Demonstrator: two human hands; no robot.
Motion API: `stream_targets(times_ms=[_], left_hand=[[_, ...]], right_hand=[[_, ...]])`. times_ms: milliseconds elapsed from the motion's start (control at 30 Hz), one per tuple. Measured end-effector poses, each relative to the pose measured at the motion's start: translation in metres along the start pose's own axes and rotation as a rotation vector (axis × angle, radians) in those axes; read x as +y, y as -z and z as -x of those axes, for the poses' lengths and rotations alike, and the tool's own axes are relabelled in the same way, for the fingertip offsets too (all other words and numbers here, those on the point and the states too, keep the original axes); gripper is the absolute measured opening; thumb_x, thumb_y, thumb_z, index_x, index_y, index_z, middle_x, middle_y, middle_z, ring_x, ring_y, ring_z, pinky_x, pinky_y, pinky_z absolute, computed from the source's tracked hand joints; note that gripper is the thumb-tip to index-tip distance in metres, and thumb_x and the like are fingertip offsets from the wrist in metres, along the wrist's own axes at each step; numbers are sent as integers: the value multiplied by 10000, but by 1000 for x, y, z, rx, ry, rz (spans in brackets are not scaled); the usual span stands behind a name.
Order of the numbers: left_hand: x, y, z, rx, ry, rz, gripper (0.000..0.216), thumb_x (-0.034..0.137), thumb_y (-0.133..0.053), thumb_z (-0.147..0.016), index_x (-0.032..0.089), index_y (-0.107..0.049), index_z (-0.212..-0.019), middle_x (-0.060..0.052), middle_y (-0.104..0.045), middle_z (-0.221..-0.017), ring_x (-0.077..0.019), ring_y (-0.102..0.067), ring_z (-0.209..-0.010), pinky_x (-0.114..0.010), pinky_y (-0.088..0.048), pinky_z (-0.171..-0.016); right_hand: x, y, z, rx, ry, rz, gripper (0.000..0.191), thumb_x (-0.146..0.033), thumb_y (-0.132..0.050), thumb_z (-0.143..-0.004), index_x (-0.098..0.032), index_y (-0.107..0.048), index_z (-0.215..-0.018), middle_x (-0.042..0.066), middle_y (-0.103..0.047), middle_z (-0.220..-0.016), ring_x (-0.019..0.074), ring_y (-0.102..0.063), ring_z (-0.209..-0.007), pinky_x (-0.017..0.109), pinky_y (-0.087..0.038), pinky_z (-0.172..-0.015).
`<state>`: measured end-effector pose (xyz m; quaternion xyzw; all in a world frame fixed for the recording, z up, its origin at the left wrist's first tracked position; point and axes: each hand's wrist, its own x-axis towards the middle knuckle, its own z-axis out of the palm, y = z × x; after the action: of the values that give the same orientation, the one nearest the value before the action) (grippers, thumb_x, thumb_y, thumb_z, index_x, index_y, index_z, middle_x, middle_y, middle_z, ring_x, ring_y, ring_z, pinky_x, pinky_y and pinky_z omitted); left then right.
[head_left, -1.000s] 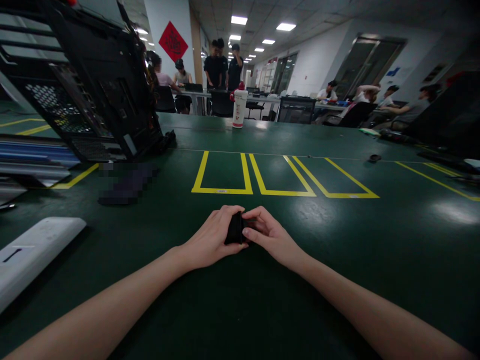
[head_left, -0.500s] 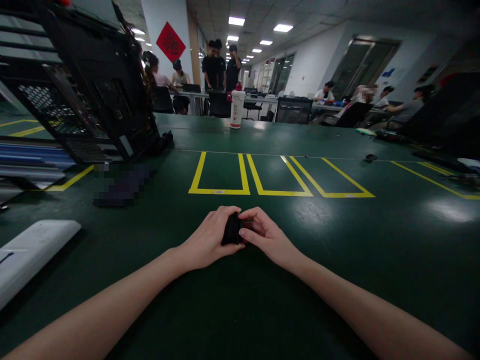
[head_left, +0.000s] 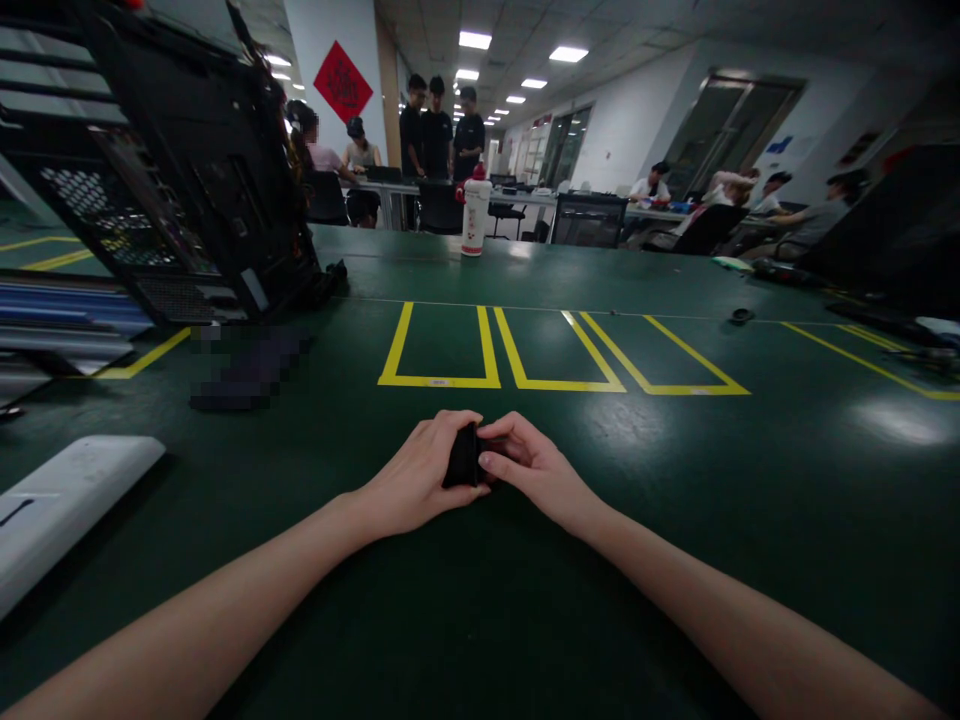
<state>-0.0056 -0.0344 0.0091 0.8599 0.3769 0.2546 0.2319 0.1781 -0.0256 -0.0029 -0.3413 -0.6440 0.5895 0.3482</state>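
Observation:
A small black object point(head_left: 462, 458), box-like and dark, is between my two hands low over the green tabletop; its exact kind cannot be made out. My left hand point(head_left: 421, 478) wraps round it from the left, thumb on the near side and fingers on the far side. From the right, my right hand point(head_left: 536, 468) has its thumb and fingertips curled against the object's right end. The fingers cover much of its outline, and its far side is hidden.
Yellow tape outlines point(head_left: 439, 382) mark the green table point(head_left: 480, 620) beyond my hands. An open computer case point(head_left: 202, 180) and a white slab-shaped object point(head_left: 67, 510) are on the left. A white bottle point(head_left: 474, 218) stands farther back. Several people are at tables behind.
My hands and the black object stay almost in place. The view has shifted very slightly, and people standing in the background have changed their poses.

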Motion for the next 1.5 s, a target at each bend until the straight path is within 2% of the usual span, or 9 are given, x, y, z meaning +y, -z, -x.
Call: stream_targets(times_ms=[167, 300, 500, 700, 833, 1000, 1233, 1400, 1500], left_hand=[[4, 3, 1, -7, 15, 11, 562, 279, -598, -756, 248, -278, -1217, -84, -438, -1169, -244, -469, -1047, -432, -409, -868], [4, 3, 1, -18, 26, -13, 558, 260, -594, -755, 224, -279, -1214, -89, -435, -1165, -235, -467, -1040, -417, -407, -877], [4, 3, 0, -20, 25, -22, 566, 273, -602, -752, 208, -284, -1217, -98, -430, -1169, -230, -464, -1043, -405, -402, -883], [4, 3, 0, -17, 17, 5, 560, 274, -593, -759, 245, -274, -1218, -88, -436, -1174, -247, -460, -1063, -440, -401, -881], [3, 3, 1, -21, 30, -9, 556, 249, -587, -758, 234, -276, -1218, -92, -432, -1177, -245, -459, -1059, -433, -402, -879], [4, 3, 1, 0, 4, 7, 563, 269, -596, -753, 248, -277, -1216, -93, -441, -1166, -258, -472, -1042, -455, -403, -859], [5, 4, 0, -8, 5, 12, 552, 261, -600, -753, 234, -290, -1209, -86, -452, -1149, -237, -477, -1036, -425, -404, -876], [3, 3, 1, -1, 9, -3, 548, 256, -589, -758, 243, -285, -1213, -94, -442, -1170, -256, -471, -1045, -452, -403, -861], [-1, -1, 1, 14, -2, 0, 574, 276, -603, -747, 248, -274, -1216, -93, -436, -1167, -258, -469, -1044, -456, -401, -863]], right_hand=[[-3, 1, 1, -14, -16, 15, 263, -222, -545, -774, -219, -453, -1020, 32, -496, -1073, 165, -504, -1025, 373, -429, -890], [-1, 4, 1, -100, 6, -49, 324, -187, -614, -718, -225, -434, -984, 19, -494, -1043, 165, -508, -1020, 359, -446, -856], [1, 1, 1, -27, 20, -12, 192, -235, -553, -772, -220, -455, -936, 15, -502, -992, 161, -529, -960, 347, -452, -808], [-6, 0, 3, -44, 6, 18, 280, -200, -543, -777, -226, -440, -1036, 27, -489, -1062, 163, -491, -1042, 379, -402, -921], [-4, 2, 4, -102, 0, -21, 323, -169, -596, -731, -233, -430, -1001, 17, -475, -1047, 166, -504, -1018, 366, -453, -857], [-3, 1, 3, -45, 5, 17, 198, -254, -542, -779, -228, -457, -956, 20, -496, -1002, 169, -531, -959, 347, -471, -785], [-3, 0, 2, -37, 10, 22, 264, -213, -536, -782, -236, -442, -1028, 21, -489, -1058, 160, -504, -1020, 373, -419, -898], [1, 3, 1, -80, 18, -30, 307, -217, -605, -730, -226, -430, -983, 22, -491, -1043, 168, -517, -1007, 364, -443, -853], [0, 2, 1, -61, -1, -30, 216, -251, -554, -771, -225, -446, -955, 18, -501, -1022, 158, -531, -971, 344, -460, -819]])
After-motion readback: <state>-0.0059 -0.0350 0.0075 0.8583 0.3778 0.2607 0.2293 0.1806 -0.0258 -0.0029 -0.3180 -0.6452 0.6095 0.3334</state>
